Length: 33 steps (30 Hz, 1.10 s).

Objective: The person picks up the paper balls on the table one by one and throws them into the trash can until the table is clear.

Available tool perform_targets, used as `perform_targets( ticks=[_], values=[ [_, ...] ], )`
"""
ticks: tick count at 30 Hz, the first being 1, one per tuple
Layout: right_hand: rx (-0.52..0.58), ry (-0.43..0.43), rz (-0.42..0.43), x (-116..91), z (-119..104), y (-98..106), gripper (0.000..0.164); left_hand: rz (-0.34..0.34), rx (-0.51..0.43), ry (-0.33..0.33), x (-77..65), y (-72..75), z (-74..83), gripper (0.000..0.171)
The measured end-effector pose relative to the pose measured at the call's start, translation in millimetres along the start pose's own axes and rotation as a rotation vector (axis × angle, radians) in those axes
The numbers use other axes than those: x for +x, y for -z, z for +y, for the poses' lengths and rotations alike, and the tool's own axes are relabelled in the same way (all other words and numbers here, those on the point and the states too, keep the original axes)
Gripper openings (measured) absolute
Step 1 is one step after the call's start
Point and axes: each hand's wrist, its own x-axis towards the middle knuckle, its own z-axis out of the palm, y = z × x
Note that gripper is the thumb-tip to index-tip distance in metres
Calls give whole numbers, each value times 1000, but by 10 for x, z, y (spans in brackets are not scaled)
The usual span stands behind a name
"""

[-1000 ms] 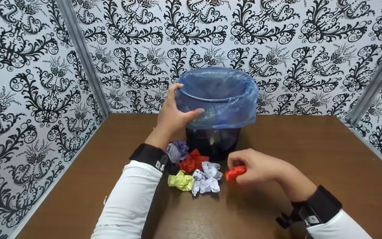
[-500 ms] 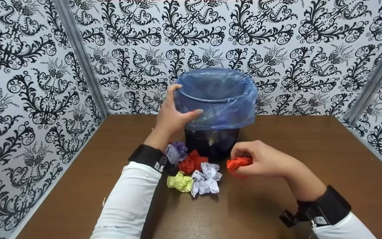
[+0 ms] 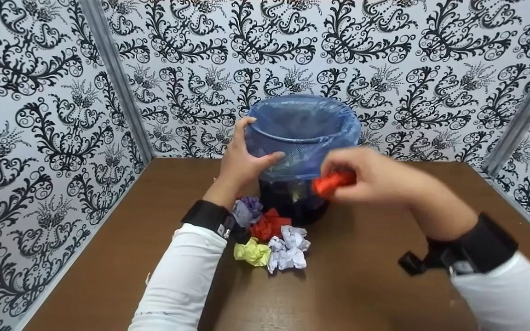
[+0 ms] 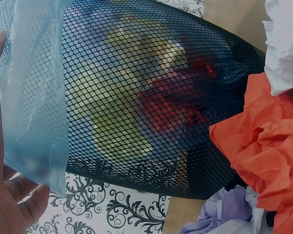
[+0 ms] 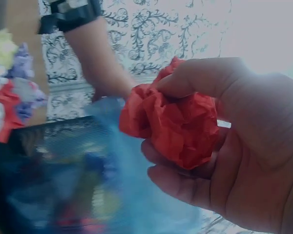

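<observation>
Right wrist view: fingers [image 5: 183,186] grip crumpled red paper [image 5: 180,131].

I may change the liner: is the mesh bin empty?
The mesh bin isn't empty: crumpled yellow paper and red paper show through its side in the left wrist view. How full, I cannot tell.

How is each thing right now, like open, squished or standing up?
Bin: standing, partly filled
Blue bag: open, draped over the bin
Left hand: gripping the bin's side
Held red paper: crumpled, in the right hand
Other red paper: crumpled, on the table
Yellow paper: crumpled
White paper: crumpled
Purple paper: crumpled
</observation>
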Motion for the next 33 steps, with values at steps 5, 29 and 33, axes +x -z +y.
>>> perform_targets(
  ticks=[5, 29, 33],
  values=[
    [-92, 2, 107, 307, -234, 360, 20, -3, 0, 1, 2, 5, -3, 107],
    [-207, -367, 272, 1453, -235, 972, 40, -9, -15, 7, -13, 5, 8, 105],
    [-231, -374, 294, 1527, -176, 921, 42, -5, -20, 2, -19, 1, 9, 104]
  ],
)
